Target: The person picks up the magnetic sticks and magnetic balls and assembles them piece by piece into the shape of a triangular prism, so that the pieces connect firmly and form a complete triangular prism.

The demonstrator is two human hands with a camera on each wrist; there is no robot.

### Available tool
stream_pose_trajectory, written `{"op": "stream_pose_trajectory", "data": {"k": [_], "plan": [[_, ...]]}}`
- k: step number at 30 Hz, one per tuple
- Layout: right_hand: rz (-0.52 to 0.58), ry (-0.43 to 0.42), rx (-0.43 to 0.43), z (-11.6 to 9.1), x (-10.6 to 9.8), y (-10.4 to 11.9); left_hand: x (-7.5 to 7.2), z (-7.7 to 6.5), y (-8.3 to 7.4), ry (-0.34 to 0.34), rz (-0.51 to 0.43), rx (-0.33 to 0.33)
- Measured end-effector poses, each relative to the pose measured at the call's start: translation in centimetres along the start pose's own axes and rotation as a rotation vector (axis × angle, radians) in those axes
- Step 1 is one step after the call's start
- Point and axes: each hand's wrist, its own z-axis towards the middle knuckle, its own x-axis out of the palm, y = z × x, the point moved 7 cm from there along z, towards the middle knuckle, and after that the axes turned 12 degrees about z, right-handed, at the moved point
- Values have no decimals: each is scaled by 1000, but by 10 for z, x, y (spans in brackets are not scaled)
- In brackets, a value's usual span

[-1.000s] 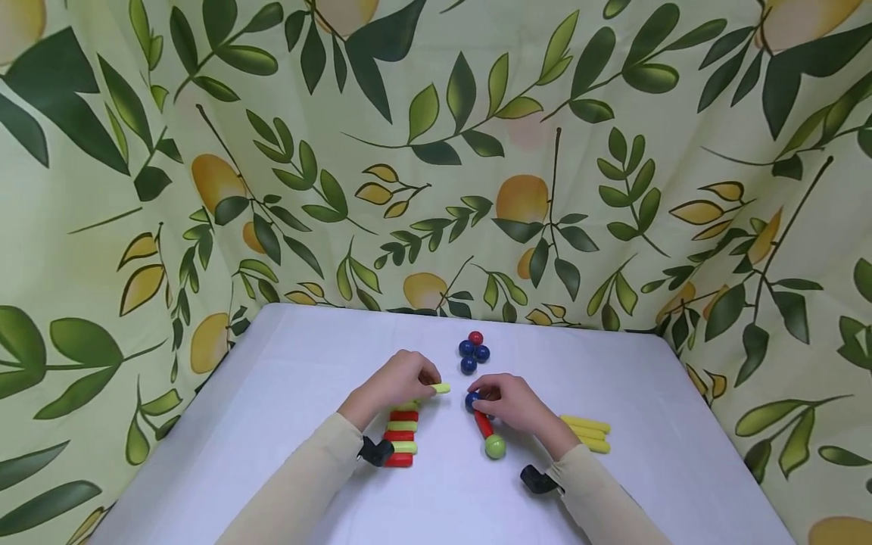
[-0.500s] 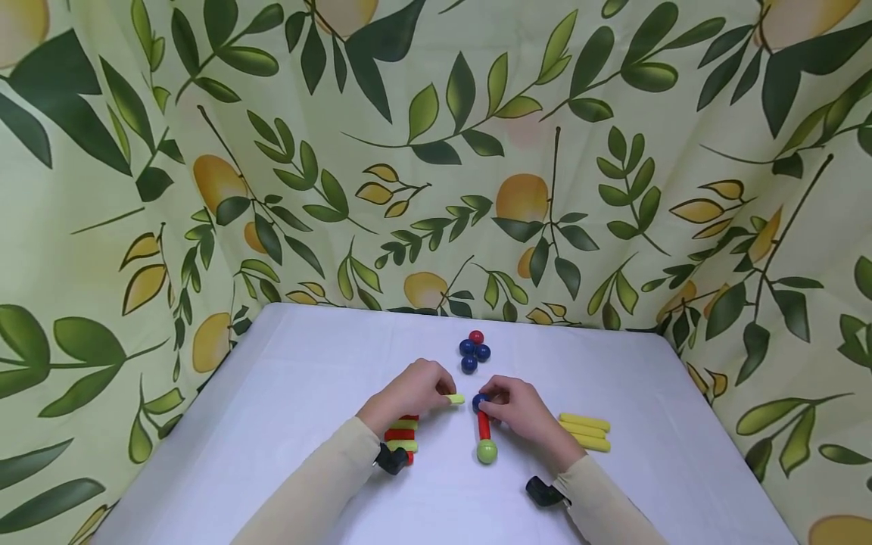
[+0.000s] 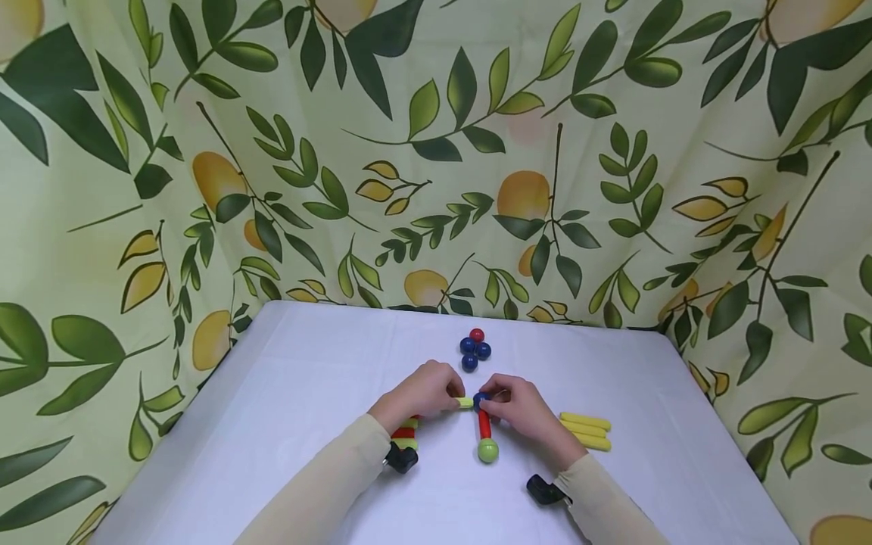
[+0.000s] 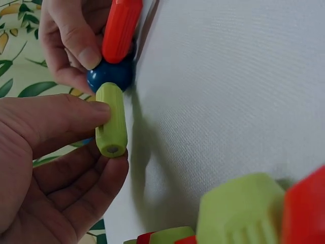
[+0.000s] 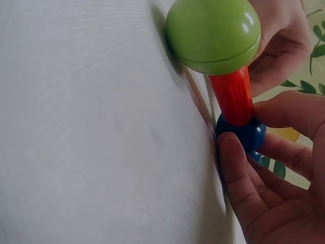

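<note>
My left hand [image 3: 432, 390] pinches a short yellow-green magnetic rod [image 4: 111, 122] between thumb and fingers. A grey magnet dot shows in the rod's near end, and its far end meets a dark blue ball [image 4: 110, 75]. That ball is held by my right hand [image 3: 514, 405], thumb and fingertips around it. From the ball a red rod [image 5: 234, 96] runs toward the person, with a larger green ball [image 5: 213, 35] on its other end. In the head view the red rod and green ball [image 3: 487, 451] lie low over the white table [image 3: 327, 356].
Behind the hands sit several blue balls [image 3: 469, 363] and a red ball [image 3: 477, 335]. Yellow rods [image 3: 586, 431] lie at the right. A row of red and yellow-green rods [image 3: 404, 434] is partly hidden under the left forearm. A leaf-patterned curtain [image 3: 436, 189] surrounds the table.
My left hand has moved right with the yellow-green rod until its end meets the blue ball. My right hand has shifted slightly right, and the red rod with the green ball has swung straighter.
</note>
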Motion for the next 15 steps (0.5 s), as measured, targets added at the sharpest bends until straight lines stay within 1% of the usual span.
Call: {"op": "stream_pose_trajectory", "data": {"k": [7, 15], "plan": [[-1, -8, 14, -1, 1, 2, 1, 1, -2, 2, 13, 5], [-10, -15, -12, -2, 0, 3, 1, -3, -8, 12, 6, 11]]}}
